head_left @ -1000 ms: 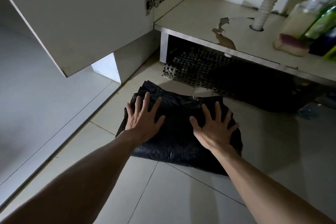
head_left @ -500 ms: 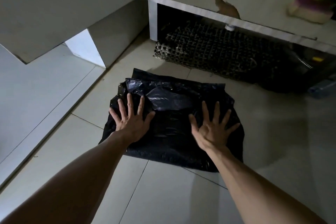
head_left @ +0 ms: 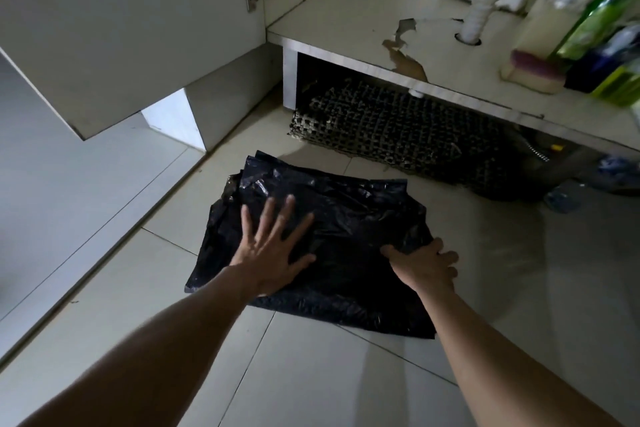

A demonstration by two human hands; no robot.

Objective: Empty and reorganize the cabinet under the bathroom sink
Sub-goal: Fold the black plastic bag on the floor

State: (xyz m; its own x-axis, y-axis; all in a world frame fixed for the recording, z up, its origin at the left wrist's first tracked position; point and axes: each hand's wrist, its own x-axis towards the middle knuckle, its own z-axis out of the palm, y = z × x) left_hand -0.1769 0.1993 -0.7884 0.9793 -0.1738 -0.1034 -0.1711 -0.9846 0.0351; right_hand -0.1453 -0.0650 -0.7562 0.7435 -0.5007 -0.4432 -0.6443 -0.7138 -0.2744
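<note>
**Fingers close on bag's edge as cabinet clear-out continues**

Fingers of the right hand [head_left: 424, 265] curl round the right edge of a black plastic bag [head_left: 346, 229] on the bathroom floor [head_left: 311, 374], where half a second ago they lay spread flat on top of it. The left hand [head_left: 273, 250], fingers [head_left: 287, 210] still splayed, presses the bag's left half down, a little farther in than before. The switch from pressing to gripping suggests the flattening is done and a fold or lift comes next, most likely so that the bag can be stored neatly.

The bag lies on pale floor tiles just in front of the open cabinet, clear of the cabinet shelf [head_left: 363, 10]. That shelf is mostly bare on its left side, its surface peeling near the white drain hose [head_left: 485, 0]. Several bottles [head_left: 554, 21] and a sponge [head_left: 533, 71] remain crowded at its right end, blurred, so the emptying looks unfinished. A dark woven mat [head_left: 398, 128] sits in the gap under the shelf. The cabinet door [head_left: 121, 28] hangs open at left in dim light.
</note>
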